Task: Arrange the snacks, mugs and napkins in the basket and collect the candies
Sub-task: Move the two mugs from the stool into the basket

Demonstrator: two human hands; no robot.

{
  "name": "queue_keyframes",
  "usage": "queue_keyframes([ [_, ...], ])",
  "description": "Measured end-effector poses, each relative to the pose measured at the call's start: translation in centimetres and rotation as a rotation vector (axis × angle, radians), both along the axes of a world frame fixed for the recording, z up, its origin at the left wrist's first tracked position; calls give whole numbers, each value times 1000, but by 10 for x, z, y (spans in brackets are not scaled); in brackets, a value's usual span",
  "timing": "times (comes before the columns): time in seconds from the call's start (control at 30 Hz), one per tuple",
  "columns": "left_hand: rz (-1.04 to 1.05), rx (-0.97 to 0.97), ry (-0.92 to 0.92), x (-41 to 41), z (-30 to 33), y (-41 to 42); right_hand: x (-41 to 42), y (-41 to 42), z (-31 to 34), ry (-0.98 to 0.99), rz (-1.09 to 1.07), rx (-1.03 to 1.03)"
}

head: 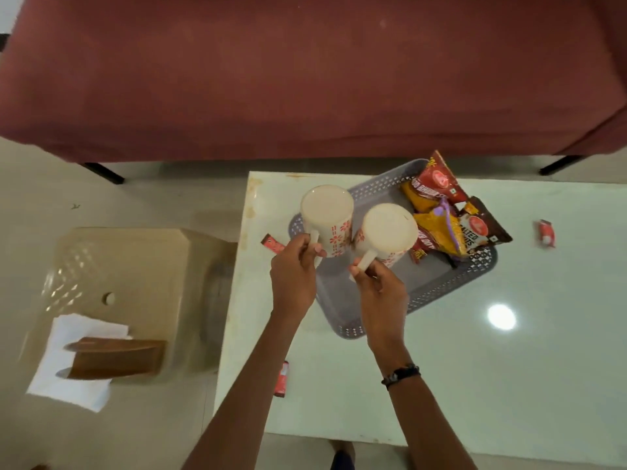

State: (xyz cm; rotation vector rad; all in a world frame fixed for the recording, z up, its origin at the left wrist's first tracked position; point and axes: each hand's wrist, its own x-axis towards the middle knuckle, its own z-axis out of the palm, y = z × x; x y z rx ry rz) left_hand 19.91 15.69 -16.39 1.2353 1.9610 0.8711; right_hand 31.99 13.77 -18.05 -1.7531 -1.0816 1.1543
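Two white mugs with red flower patterns hover over the grey perforated basket (441,286). My left hand (294,269) grips the handle of the left mug (326,215). My right hand (381,286) grips the handle of the right mug (388,230). Several snack packets (444,215) lie in the basket's far right part. Red candies lie on the white table: one candy (272,244) by my left hand, one candy (282,379) near the left edge, one candy (546,234) at the right. White napkins (73,361) sit in a brown holder (115,357) on a beige stool.
The beige plastic stool (135,276) stands left of the white table (509,368). A maroon sofa (305,72) runs along the far side. A lamp's glare spot shows on the table at the right.
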Motion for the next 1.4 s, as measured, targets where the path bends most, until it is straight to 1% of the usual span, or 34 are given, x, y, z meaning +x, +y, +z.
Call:
queue_keyframes([
  [0.13,-89,-30,-8,20,-24,24,20,-10,-19,2,-134,-59],
  [0.3,-128,-88,-52,32,-47,44,21,-20,-48,8,-219,-103],
  [0.5,-209,-133,9,35,-73,57,5,-14,-69,15,-359,-133],
  [0.63,-268,-119,57,34,-84,57,0,-5,-77,60,-432,-161],
  [0.8,-320,-120,80,32,-88,61,-5,5,-80,125,-435,-200],
  [0.93,-360,-127,63,28,-87,67,-6,13,-79,76,-411,-176],
  [1.1,-363,-132,96,28,-86,69,-7,19,-80,57,-394,-181],
  [1.27,-371,-138,101,29,-87,70,-4,13,-79,-27,-341,-172],
  [1.4,-365,-136,94,29,-87,70,-5,14,-79,-19,-344,-165],
])
